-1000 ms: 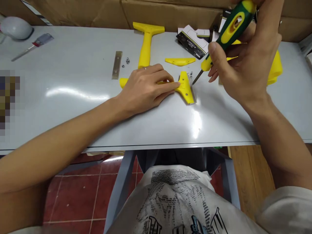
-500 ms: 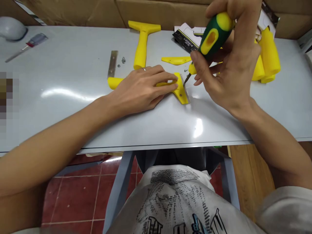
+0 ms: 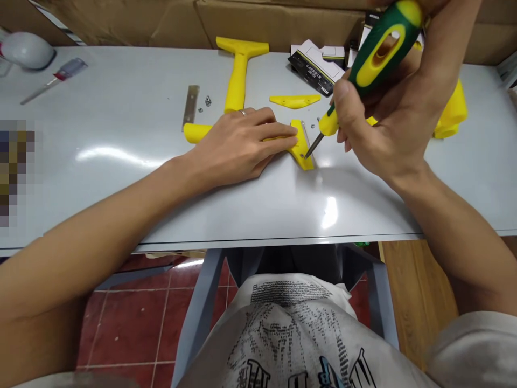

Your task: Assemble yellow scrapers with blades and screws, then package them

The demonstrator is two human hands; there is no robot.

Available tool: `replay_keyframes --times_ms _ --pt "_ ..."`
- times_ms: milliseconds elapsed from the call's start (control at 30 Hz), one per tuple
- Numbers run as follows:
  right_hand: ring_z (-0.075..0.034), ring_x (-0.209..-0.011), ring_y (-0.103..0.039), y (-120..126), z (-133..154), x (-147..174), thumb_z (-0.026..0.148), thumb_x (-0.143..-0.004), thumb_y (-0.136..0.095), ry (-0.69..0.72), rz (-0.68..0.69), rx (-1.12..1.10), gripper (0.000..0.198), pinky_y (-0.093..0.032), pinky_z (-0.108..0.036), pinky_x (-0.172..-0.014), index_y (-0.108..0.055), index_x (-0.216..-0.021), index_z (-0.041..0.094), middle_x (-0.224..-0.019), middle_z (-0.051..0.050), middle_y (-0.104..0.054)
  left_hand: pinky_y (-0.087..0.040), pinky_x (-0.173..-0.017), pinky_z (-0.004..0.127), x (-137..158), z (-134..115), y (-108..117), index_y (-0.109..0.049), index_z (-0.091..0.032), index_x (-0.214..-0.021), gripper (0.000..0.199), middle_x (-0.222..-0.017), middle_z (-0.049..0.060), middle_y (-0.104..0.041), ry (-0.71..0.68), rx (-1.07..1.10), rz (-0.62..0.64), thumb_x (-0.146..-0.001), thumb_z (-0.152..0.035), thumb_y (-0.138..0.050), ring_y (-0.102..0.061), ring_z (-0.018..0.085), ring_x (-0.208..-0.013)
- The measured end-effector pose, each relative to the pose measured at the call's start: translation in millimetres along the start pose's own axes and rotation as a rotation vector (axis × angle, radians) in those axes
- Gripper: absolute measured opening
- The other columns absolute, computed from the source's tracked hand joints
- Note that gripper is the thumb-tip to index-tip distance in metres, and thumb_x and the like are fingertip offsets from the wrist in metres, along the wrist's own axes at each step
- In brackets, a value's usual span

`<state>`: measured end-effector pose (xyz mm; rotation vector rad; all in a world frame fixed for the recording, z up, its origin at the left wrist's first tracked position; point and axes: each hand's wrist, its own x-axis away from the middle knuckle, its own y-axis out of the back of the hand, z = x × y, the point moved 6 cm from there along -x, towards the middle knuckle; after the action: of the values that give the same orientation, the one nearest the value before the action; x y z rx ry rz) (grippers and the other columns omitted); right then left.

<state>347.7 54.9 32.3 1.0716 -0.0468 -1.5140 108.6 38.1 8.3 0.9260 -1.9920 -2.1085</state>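
Observation:
A yellow scraper (image 3: 302, 141) lies flat on the table with its T-shaped head to the right and a thin blade along the head's edge. My left hand (image 3: 242, 144) is closed over its handle, two fingers reaching to the head. In my right hand (image 3: 398, 121) is a screwdriver (image 3: 379, 56) with a green and yellow grip, tilted down to the left. Its tip is at the lower end of the scraper head, right beside a small screw (image 3: 301, 156); whether they touch I cannot tell. A yellow clamp strip (image 3: 294, 101) lies just behind.
Farther back lie another yellow scraper (image 3: 237, 73), a metal blade (image 3: 191, 106), loose screws (image 3: 208, 101) and black-and-white packaging (image 3: 315, 67). A clear-handled screwdriver (image 3: 60, 75) is at the left. More yellow handles (image 3: 452, 113) sit behind my right hand. The table's edge (image 3: 283, 242) runs before me.
The screwdriver's tip has moved from the middle of the blade edge toward the near end of the scraper head. My right hand has shifted right; my left hand keeps its hold.

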Motion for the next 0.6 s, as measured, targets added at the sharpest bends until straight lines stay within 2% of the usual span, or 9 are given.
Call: replay_keyframes --times_ms 67,133,267,333,433,600 --pt "-0.029 -0.083 -0.074 4.4 6.3 4.2 0.088 -0.108 -0.038 0.041 -0.094 0.038 0.093 -0.072 -0.050 -0.085 -0.042 -0.184 0.033 -0.099 -0.007 -0.068 -0.071 -0.095 0.057 -0.3 0.5 -0.4 -0.086 -0.033 -0.149 0.044 -0.136 0.011 -0.088 0.007 0.011 -0.001 -0.125 -0.032 -0.049 -0.081 0.037 -0.125" --pt "-0.030 -0.086 -0.077 7.7 15.4 5.6 0.086 -0.109 -0.050 0.013 -0.083 0.033 0.088 -0.074 -0.048 -0.081 -0.047 -0.183 0.038 -0.103 -0.007 -0.073 -0.070 -0.095 0.057 -0.5 -0.1 -0.5 -0.086 -0.032 -0.149 0.044 -0.138 0.012 -0.088 0.006 0.002 0.011 -0.126 -0.032 -0.048 -0.080 0.037 -0.125" --pt "-0.036 -0.106 -0.087 7.8 47.2 0.0 0.085 -0.101 -0.081 -0.047 0.153 -0.055 0.103 -0.077 -0.046 -0.073 -0.041 -0.189 0.051 -0.112 -0.006 -0.082 -0.071 -0.096 0.058 -0.6 -1.4 -1.0 -0.085 -0.031 -0.150 0.045 -0.142 0.012 -0.087 -0.008 -0.023 0.028 -0.126 -0.031 -0.047 -0.080 0.038 -0.127" --pt "-0.037 -0.114 -0.089 7.5 64.0 -4.4 0.084 -0.100 -0.087 -0.037 0.219 -0.099 0.106 -0.079 -0.046 -0.075 -0.040 -0.190 0.054 -0.117 -0.006 -0.085 -0.072 -0.096 0.059 -0.6 -0.8 -1.3 -0.086 -0.032 -0.149 0.045 -0.144 0.011 -0.087 -0.009 -0.015 0.018 -0.127 -0.032 -0.047 -0.081 0.038 -0.127" --pt "-0.037 -0.122 -0.089 6.8 80.2 -8.9 0.082 -0.101 -0.088 -0.020 0.220 -0.159 0.105 -0.081 -0.050 -0.082 -0.039 -0.190 0.055 -0.124 -0.005 -0.087 -0.073 -0.097 0.060 -1.0 0.9 -1.7 -0.086 -0.034 -0.148 0.043 -0.145 0.010 -0.087 0.002 0.009 0.006 -0.126 -0.033 -0.049 -0.082 0.039 -0.127" --pt "-0.037 -0.134 -0.087 4.0 88.3 -7.1 0.081 -0.101 -0.090 0.000 0.245 -0.252 0.105 -0.082 -0.057 -0.094 -0.037 -0.189 0.056 -0.133 -0.004 -0.088 -0.074 -0.102 0.061 -2.6 0.9 -0.3 -0.087 -0.037 -0.146 0.042 -0.147 0.009 -0.087 0.047 0.049 0.032 -0.127 -0.035 -0.050 -0.082 0.039 -0.131"
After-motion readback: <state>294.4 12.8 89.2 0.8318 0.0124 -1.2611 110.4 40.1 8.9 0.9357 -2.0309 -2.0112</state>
